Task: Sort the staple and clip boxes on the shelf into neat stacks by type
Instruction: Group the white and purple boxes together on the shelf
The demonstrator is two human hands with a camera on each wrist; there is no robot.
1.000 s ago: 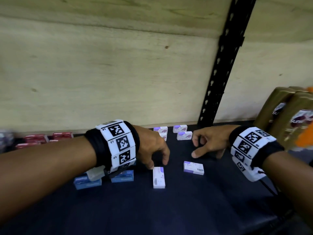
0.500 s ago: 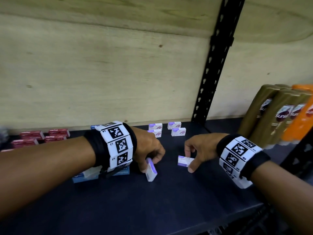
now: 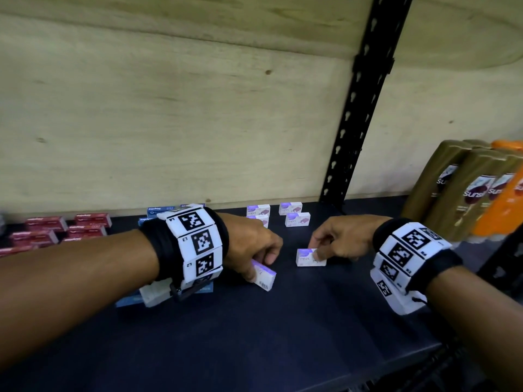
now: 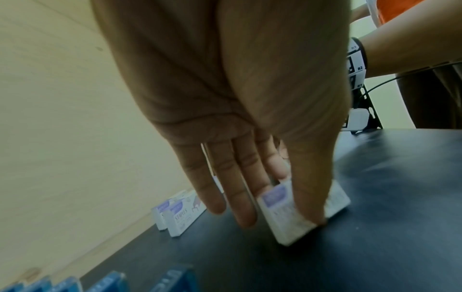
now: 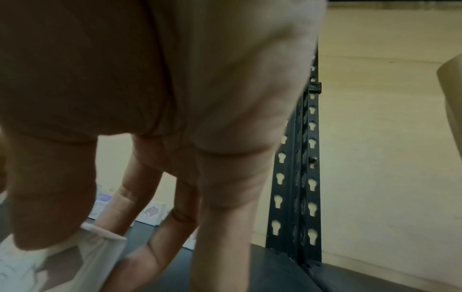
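My left hand (image 3: 259,258) pinches a white and purple staple box (image 3: 264,275) that is tilted on its edge on the dark shelf (image 3: 283,335); in the left wrist view the thumb and fingers (image 4: 307,201) clamp that staple box (image 4: 287,215). My right hand (image 3: 325,247) pinches a second white and purple box (image 3: 307,257) standing on its long side; the right wrist view shows the thumb on this box (image 5: 75,262). Several matching boxes (image 3: 291,215) stand in a group at the back wall.
Red boxes (image 3: 56,229) lie at the back left and blue boxes (image 3: 158,212) sit behind and under my left wrist. A black slotted upright (image 3: 356,117) rises at the back. Brown and orange bottles (image 3: 467,190) stand at the right.
Both hands came down onto the two flat boxes and took hold of them. The left box is tipped onto its edge and the right box stands on its side.
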